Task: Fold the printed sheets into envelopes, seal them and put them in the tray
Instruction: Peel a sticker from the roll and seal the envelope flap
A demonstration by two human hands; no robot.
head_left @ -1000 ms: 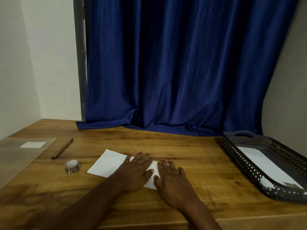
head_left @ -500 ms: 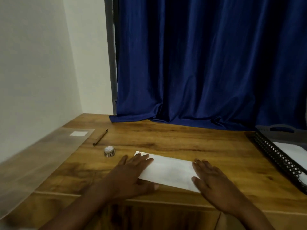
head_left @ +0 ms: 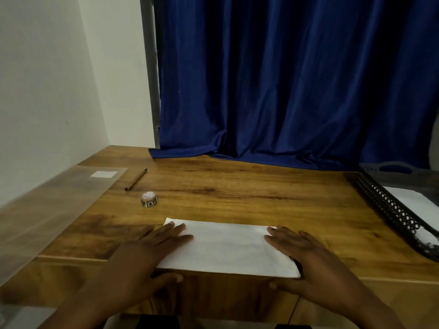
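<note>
Head view: a folded white sheet (head_left: 228, 250) lies flat on the wooden bench (head_left: 237, 195), its near long edge right at the bench's front edge. The left hand (head_left: 145, 255) lies on the sheet's left end with fingers straight and spread, palm down, so its grip is open and it presses rather than holds; its thumb hangs over the bench's front edge. The right hand (head_left: 306, 257) lies the same way on the sheet's right end, fingers straight and flat, grip open, thumb also past the front edge. The two hands are well apart, with the bare middle of the sheet between them.

At the right edge of the bench stands a dark latticed tray (head_left: 389, 210) with a handle cut-out at its far end; white paper (head_left: 413, 200) lies inside it. To the left of the sheet, further back, sits a small roll of stickers (head_left: 149, 199), and beyond it a dark pencil (head_left: 136, 179) lies at a slant. A clear plastic sleeve (head_left: 59, 200) with a white label (head_left: 104, 174) covers the bench's left side. A blue curtain (head_left: 285, 79) hangs behind the bench, its hem resting on the far edge.
</note>
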